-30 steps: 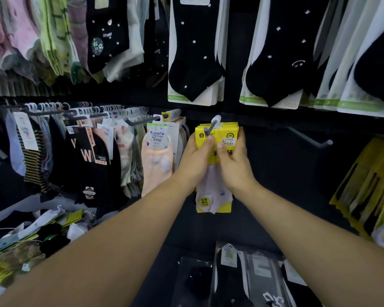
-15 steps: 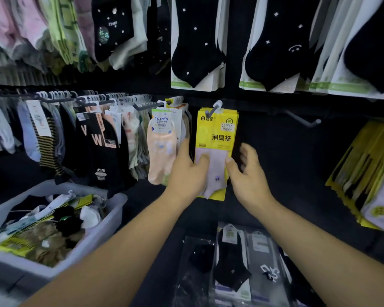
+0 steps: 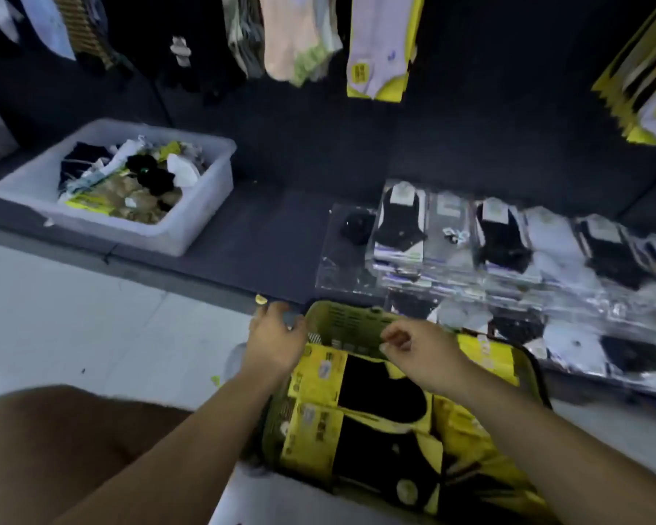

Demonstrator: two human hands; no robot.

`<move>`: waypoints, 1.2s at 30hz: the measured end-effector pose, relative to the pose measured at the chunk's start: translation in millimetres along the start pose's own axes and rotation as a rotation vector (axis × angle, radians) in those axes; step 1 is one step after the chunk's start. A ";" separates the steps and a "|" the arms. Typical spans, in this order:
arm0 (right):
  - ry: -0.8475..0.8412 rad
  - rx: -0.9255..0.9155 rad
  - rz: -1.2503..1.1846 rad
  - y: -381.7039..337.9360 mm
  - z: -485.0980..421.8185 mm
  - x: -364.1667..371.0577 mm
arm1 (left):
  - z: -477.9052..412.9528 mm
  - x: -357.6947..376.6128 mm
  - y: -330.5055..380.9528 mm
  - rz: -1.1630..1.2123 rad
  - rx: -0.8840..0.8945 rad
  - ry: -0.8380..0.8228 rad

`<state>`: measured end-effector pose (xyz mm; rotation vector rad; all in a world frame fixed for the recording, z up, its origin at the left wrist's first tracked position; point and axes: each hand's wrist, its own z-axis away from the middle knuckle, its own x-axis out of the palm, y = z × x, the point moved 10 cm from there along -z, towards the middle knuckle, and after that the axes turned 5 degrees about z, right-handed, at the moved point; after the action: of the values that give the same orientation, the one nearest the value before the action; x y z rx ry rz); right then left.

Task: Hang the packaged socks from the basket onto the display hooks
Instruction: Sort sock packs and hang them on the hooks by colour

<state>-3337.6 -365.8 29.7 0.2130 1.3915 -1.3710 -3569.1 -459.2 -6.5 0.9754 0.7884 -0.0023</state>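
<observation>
Nearest, on pale floor tiles [image 3: 91,327]: olive basket [image 3: 341,316] of yellow packaged socks [image 3: 319,380]. Above, right hand [image 3: 421,354] loosely curled, empty; left hand [image 3: 275,341] at far-left rim, grip blurred. Farther, dark carpeted ledge [image 3: 262,252]: clear-bagged socks [image 3: 500,244] right, translucent bin [image 3: 190,236] left. Beyond, hung socks [image 3: 379,51] against black wall [image 3: 489,89]

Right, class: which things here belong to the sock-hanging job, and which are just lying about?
Job in hand: green basket; yellow sock packs in it; hung yellow pack; left hand; right hand.

Lying about: white tub of loose socks; clear-bagged socks laid flat.
</observation>
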 end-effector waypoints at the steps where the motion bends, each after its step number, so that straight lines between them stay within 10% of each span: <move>1: -0.043 0.010 0.052 9.4 7.2 19.4 | 7.6 5.2 -20.2 -0.004 -0.045 -0.016; 7: -0.077 -0.111 0.493 11.6 9.4 71.0 | 42.0 32.1 -87.9 0.228 -0.194 -0.065; 15: 0.025 -0.092 0.501 12.1 -9.3 82.9 | 51.9 37.6 -101.5 0.458 -0.214 -0.087; 23: -0.010 0.128 -0.344 20.0 -27.6 24.7 | 63.0 10.1 -66.7 0.387 -0.018 0.091; 28: -0.160 0.027 -0.780 -33.4 -11.4 42.7 | 74.0 44.3 -18.3 0.792 -0.029 -0.264; 36: -0.234 -0.091 0.324 9.4 20.9 116.4 | 60.9 -2.9 -73.2 0.973 -0.278 -0.064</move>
<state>-3361.9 -441.9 -58.1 0.2008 1.1629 -1.0272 -3559.6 -548.0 -39.8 1.0006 0.1843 0.8888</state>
